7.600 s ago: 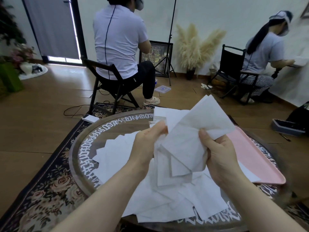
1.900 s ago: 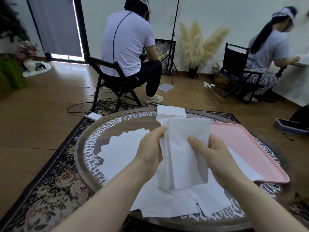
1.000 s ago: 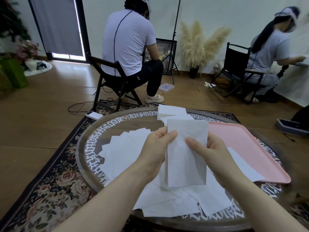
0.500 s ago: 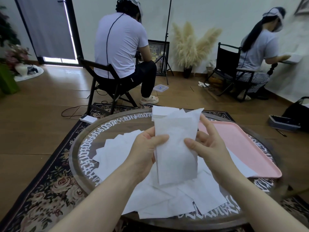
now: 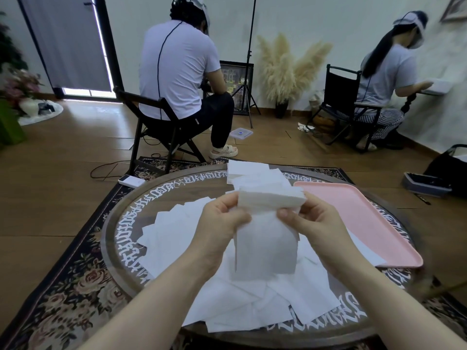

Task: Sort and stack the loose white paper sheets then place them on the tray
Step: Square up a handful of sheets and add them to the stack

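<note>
A bundle of white paper sheets [image 5: 266, 238] hangs upright above the round table. My left hand [image 5: 223, 221] pinches its upper left edge. My right hand [image 5: 312, 223] grips its upper right edge, thumb in front. The bundle's top edges are bent back toward the far side. Several loose white sheets [image 5: 177, 236] lie scattered on the table under and left of my hands. A small neat stack of white sheets [image 5: 246, 169] sits at the table's far edge. The pink tray [image 5: 353, 213] lies to the right, with one sheet's corner reaching onto its near side.
The round table [image 5: 118, 223] has a dark wooden rim with white lettering and stands on a floral rug [image 5: 63, 286]. Beyond it a person sits on a black folding chair [image 5: 156, 127]; another person sits at the far right. A white phone-like device [image 5: 131, 181] lies on the floor.
The fanned, messy sheets have been squared into one aligned bundle between both hands. In the last half second its top edge folded back away from me and my right fingers closed on it.
</note>
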